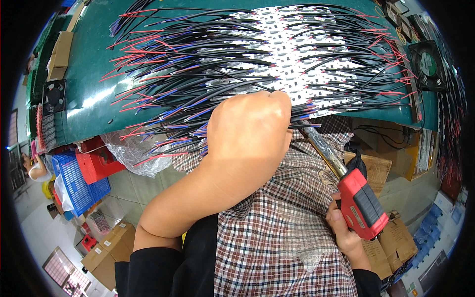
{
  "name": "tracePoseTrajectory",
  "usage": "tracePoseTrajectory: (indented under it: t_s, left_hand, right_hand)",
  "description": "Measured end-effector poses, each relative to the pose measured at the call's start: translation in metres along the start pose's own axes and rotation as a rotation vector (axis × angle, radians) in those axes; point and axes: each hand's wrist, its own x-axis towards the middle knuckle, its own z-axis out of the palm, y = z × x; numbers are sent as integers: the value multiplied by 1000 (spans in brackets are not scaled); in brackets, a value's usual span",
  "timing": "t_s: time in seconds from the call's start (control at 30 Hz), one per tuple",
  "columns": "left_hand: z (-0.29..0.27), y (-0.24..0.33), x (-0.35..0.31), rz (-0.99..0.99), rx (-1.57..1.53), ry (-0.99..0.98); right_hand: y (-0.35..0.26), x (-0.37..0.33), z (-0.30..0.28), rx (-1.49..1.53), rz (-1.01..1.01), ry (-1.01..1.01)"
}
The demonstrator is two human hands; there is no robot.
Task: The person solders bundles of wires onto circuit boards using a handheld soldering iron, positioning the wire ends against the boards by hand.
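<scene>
My left hand (250, 133) is closed in a fist at the table's near edge, over the lower end of a white circuit board panel (282, 47). Black cables (232, 52) with stripped red and blue ends fan out from both sides of the panel. A short black cable end (304, 125) sticks out right of the fist, apparently gripped in it; the fingertips are hidden underneath. Wrapped round the handle of a red and black soldering gun (363, 205), my right hand (344, 230) is low on the right. Its metal barrel slants up-left toward my fist.
The green table (94, 99) carries a small black fan (53, 96) at left and a larger one (427, 65) at right. A plastic bag (141, 153), a blue crate (74, 180) and a red bin (99, 163) stand lower left. Cardboard boxes (111, 252) lie on the floor.
</scene>
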Motion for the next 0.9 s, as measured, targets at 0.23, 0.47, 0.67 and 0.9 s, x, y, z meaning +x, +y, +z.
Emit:
tracePoseTrajectory:
  t_s: [0.23, 0.47, 0.67, 0.9]
  left_hand:
    - [4, 2, -4, 37, 38, 20]
    - [3, 1, -3, 45, 44, 11]
    - [0, 0, -2, 36, 46, -11]
    - [-4, 0, -1, 38, 38, -46]
  right_hand:
    - [4, 0, -7, -73, -26, -111]
    - [11, -5, -9, -152, -48, -62]
    - [21, -16, -12, -106, -67, -90]
    - [5, -3, 1, 166, -103, 120]
